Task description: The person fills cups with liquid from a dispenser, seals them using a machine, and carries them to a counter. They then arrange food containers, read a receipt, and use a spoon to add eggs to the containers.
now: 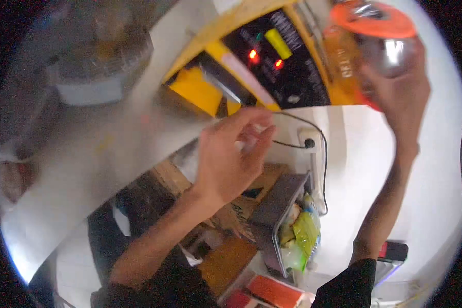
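My right hand (403, 92) is raised at the upper right, its fingers wrapped round a clear container with an orange rim (390, 51). That container is at the top of a yellow machine (339, 66) with a black panel (277, 61) showing red lights. My left hand (236, 154) is in the middle of the view, just below the machine's edge, fingers curled and blurred. Whether anything lies between the left fingers cannot be made out.
A black cable runs to a wall socket (309, 141). Below are cardboard boxes (233, 215) and a grey bin (280, 220) with green packets (305, 231). A pale counter (87, 154) crosses the left, with a blurred white tub (90, 90) at its back.
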Demonstrator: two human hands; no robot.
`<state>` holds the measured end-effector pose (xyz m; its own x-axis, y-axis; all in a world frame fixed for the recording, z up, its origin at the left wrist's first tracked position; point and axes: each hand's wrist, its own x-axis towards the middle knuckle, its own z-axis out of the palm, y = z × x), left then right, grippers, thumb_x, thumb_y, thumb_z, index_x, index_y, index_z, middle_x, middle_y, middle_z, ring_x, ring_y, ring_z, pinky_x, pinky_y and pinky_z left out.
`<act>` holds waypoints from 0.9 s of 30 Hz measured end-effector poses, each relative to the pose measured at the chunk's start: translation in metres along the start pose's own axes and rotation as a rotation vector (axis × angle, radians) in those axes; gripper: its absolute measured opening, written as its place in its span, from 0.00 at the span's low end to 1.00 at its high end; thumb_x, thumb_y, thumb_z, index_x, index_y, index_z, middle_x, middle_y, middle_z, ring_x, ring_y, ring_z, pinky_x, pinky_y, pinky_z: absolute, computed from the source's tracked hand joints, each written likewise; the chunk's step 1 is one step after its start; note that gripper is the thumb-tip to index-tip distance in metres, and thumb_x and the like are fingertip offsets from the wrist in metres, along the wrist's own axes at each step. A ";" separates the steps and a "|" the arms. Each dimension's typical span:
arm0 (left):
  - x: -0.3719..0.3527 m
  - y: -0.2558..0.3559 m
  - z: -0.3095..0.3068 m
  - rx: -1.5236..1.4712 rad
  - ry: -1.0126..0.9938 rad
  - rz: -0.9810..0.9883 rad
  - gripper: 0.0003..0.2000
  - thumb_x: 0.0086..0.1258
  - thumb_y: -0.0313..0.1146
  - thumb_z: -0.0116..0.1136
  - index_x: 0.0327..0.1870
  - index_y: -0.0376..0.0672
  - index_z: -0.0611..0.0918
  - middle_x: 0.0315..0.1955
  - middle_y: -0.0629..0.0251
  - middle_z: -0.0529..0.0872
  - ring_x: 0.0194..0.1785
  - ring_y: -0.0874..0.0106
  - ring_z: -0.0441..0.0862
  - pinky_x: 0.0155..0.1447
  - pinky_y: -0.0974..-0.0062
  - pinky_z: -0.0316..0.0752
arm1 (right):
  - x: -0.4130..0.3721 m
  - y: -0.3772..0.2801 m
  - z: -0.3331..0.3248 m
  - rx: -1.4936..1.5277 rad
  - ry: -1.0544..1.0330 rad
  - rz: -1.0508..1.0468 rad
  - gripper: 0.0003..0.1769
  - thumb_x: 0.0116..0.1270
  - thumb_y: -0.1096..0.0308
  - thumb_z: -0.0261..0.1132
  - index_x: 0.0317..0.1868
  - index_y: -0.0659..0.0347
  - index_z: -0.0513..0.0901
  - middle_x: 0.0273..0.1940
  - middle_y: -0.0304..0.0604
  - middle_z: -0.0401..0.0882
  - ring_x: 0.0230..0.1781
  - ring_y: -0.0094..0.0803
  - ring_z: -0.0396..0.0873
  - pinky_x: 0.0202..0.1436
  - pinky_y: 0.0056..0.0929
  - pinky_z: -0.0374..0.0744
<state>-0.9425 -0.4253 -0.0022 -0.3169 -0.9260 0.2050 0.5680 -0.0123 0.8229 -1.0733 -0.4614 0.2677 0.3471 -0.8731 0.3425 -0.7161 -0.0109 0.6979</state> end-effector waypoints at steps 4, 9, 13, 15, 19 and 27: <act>0.070 0.060 0.047 -0.629 -0.119 -0.089 0.32 0.69 0.33 0.72 0.70 0.36 0.68 0.62 0.54 0.79 0.61 0.70 0.82 0.61 0.72 0.80 | -0.002 -0.031 0.013 0.097 0.168 0.118 0.43 0.55 0.50 0.80 0.68 0.54 0.73 0.54 0.45 0.83 0.55 0.47 0.82 0.54 0.42 0.82; 0.130 0.102 0.094 -0.588 -0.218 0.116 0.42 0.65 0.35 0.76 0.74 0.34 0.60 0.64 0.56 0.76 0.66 0.70 0.76 0.70 0.68 0.73 | 0.006 -0.018 0.000 0.049 0.316 0.130 0.43 0.55 0.55 0.80 0.69 0.52 0.71 0.57 0.41 0.80 0.57 0.47 0.80 0.55 0.41 0.80; 0.134 0.109 0.113 -0.602 -0.193 0.084 0.43 0.68 0.37 0.74 0.76 0.33 0.57 0.61 0.55 0.79 0.64 0.71 0.77 0.64 0.71 0.75 | 0.013 -0.002 -0.007 0.115 0.225 0.214 0.42 0.57 0.53 0.78 0.70 0.53 0.70 0.54 0.43 0.80 0.54 0.47 0.80 0.52 0.44 0.80; 0.127 0.111 0.116 -0.549 -0.138 0.055 0.43 0.71 0.36 0.70 0.78 0.34 0.52 0.63 0.53 0.77 0.62 0.70 0.77 0.61 0.70 0.78 | 0.018 0.000 -0.018 0.104 0.077 0.332 0.47 0.55 0.55 0.80 0.72 0.56 0.68 0.59 0.45 0.79 0.57 0.48 0.80 0.56 0.44 0.80; 0.094 0.100 0.121 -0.557 0.045 -0.132 0.45 0.71 0.28 0.68 0.79 0.38 0.47 0.66 0.52 0.73 0.64 0.68 0.76 0.65 0.68 0.76 | 0.026 0.010 -0.023 0.159 -0.121 0.387 0.52 0.52 0.50 0.81 0.73 0.60 0.67 0.55 0.51 0.81 0.52 0.51 0.82 0.51 0.48 0.81; 0.111 0.089 0.141 -0.208 -0.164 0.173 0.55 0.59 0.23 0.75 0.78 0.39 0.41 0.68 0.49 0.68 0.69 0.64 0.72 0.68 0.65 0.74 | 0.037 0.007 -0.029 0.101 -0.214 0.518 0.60 0.49 0.41 0.79 0.75 0.65 0.62 0.49 0.58 0.82 0.48 0.55 0.83 0.49 0.52 0.82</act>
<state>-1.0347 -0.4761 0.1687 -0.3107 -0.8479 0.4296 0.7621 0.0479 0.6457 -1.0476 -0.4798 0.3037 -0.1875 -0.8561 0.4816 -0.8183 0.4073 0.4055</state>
